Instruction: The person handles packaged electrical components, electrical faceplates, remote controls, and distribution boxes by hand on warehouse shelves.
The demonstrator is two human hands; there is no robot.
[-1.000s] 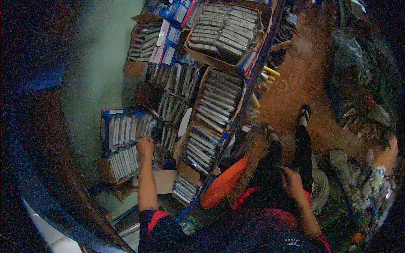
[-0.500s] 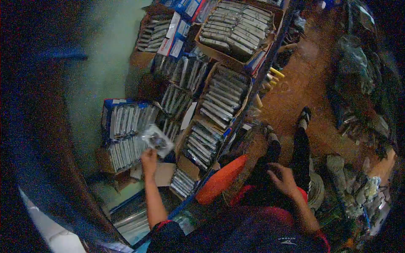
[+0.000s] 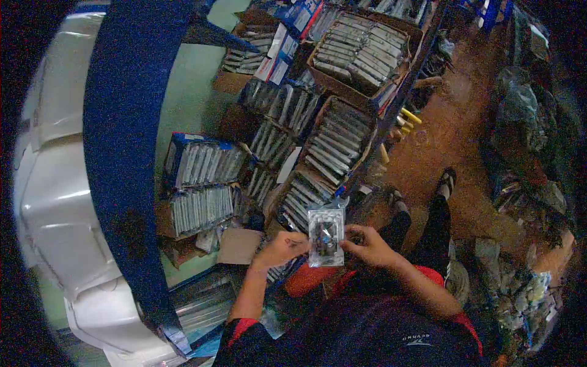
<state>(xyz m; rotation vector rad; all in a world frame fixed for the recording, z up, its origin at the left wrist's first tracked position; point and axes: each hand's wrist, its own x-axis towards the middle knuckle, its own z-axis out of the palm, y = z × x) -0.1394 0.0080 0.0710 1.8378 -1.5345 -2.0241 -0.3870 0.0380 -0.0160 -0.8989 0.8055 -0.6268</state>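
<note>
A clear plastic packet [image 3: 327, 251] is held upright in front of my body, with a pale frame and small dark parts inside that I cannot make out. On its left edge, my left hand [image 3: 285, 249] is closed in a pinch. The opposite edge is gripped between the thumb and fingers of my right hand [image 3: 368, 246]. Just beyond the packet stands a box of similar thin packets [image 3: 299, 199], packed on edge. Further left, another row of packets [image 3: 202, 211] fills a carton, with a blue-edged box [image 3: 200, 163] of them behind it.
A large carton of stacked packets [image 3: 361, 49] stands at the back. A cardboard flap [image 3: 239, 246] sticks out left of my left arm. Something orange-red [image 3: 306, 280] lies below the packet. Plastic bags [image 3: 523, 101] are heaped along the right, beyond the brown floor [image 3: 422, 156].
My left hand has brought the packet from above the left carton rightward to my front. My right hand has risen and taken its other edge. The view has shifted, showing more on the left.
</note>
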